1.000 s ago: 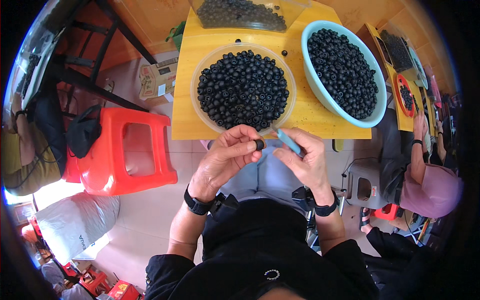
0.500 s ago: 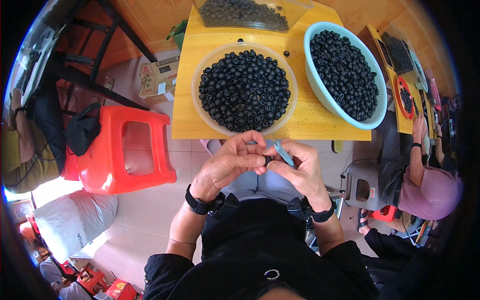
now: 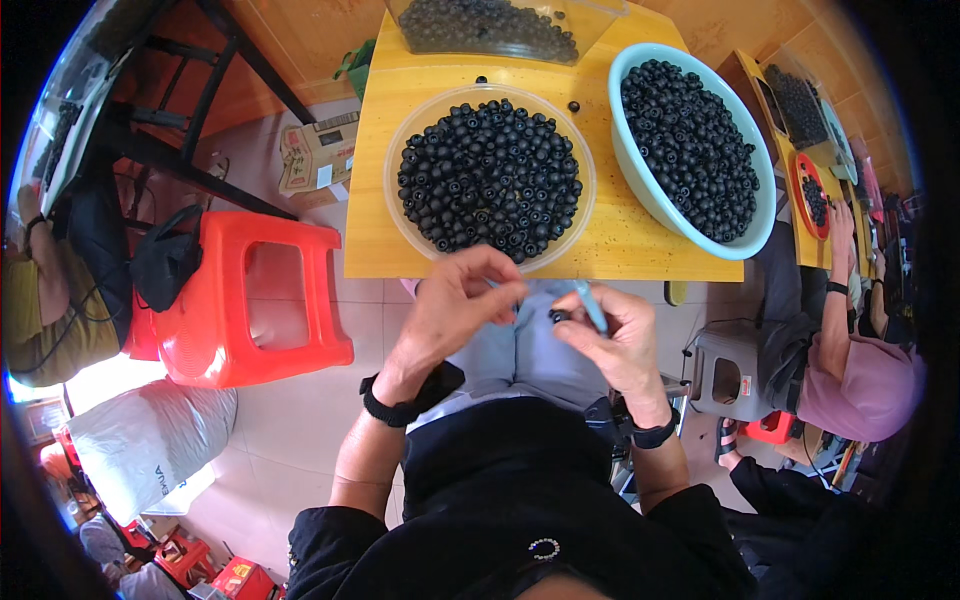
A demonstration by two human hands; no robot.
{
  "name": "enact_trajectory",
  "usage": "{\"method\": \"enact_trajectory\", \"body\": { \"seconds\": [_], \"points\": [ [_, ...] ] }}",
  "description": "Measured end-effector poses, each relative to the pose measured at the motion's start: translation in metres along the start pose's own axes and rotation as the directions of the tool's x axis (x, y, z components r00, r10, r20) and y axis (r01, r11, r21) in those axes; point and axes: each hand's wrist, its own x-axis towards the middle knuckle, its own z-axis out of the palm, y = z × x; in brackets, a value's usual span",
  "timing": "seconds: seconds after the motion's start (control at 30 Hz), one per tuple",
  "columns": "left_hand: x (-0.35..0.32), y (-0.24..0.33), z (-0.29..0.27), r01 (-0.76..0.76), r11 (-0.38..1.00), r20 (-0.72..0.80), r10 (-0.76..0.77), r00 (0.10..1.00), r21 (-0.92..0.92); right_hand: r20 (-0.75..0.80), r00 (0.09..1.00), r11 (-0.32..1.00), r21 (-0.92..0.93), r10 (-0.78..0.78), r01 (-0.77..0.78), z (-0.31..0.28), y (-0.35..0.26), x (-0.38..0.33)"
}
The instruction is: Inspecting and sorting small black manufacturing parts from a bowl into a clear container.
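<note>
On yellow counter above pale floor: clear dish and blue basin, full of black beads. Clamped in right fingers: one bead, blue tool. Left fingers blurred: cannot tell whether together.

Orange tiled wall behind a yellow wooden table; pale tiled floor; red plastic stool (left of the table), black barred frame beyond; bright light nearby.
</note>
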Motion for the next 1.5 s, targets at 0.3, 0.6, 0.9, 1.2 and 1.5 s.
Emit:
{"method": "enact_trajectory", "body": {
  "seconds": [0.3, 0.6, 0.9, 1.2, 1.5],
  "points": [
    [0.02, 0.012, -0.015, -0.141, 0.367, -0.088, 0.543, 0.835, 0.92, -0.54, 0.786, 0.9, -0.433, -0.302, 0.048, -0.097, -0.021, 0.02],
    [0.026, 0.007, -0.018, -0.128, 0.412, -0.099, 0.487, 0.868, 0.902, -0.572, 0.637, 0.745, -0.667, -0.517, 0.005, -0.12, -0.012, 0.032],
    [0.025, 0.014, -0.019, -0.122, 0.45, -0.09, 0.422, 0.902, 0.885, -0.399, 0.834, 0.806, -0.585, -0.382, 0.09, -0.035, -0.002, 0.018],
    [0.011, 0.009, -0.021, -0.26, 0.953, -0.132, 0.24, 0.962, -0.159, -0.144, 0.941, 0.899, -0.367, -0.307, 0.237, 0.006, -0.003, 0.015],
    [0.008, -0.014, -0.022, -0.194, 0.832, -0.032, 0.208, 0.978, -0.52, -0.013, 0.947, 0.872, -0.395, -0.322, 0.291, 0.017, -0.007, 0.019]
  ]
}}
